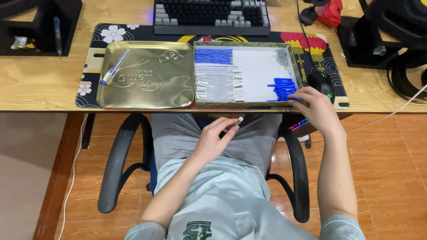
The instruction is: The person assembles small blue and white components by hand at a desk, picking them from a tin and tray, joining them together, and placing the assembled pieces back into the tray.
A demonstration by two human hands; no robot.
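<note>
Both hands busy over the parts tray

Now your left hand (212,141) grips a clear pen barrel (236,123) above your lap, below the worktop (40,84) edge. Your right hand (313,106) pinches a blue pen part (294,96) beside the blue pile (283,87) in the white-lined tray (260,66) just ahead.

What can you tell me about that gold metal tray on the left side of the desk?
The gold tray is a shallow rectangular tin lid with rounded corners, shiny and embossed with raised lettering and a curly emblem. It lies flat on the dark patterned desk mat, its right edge against the parts box. One assembled pen with a blue cap rests diagonally in its upper left corner. Neither hand touches it.
</note>
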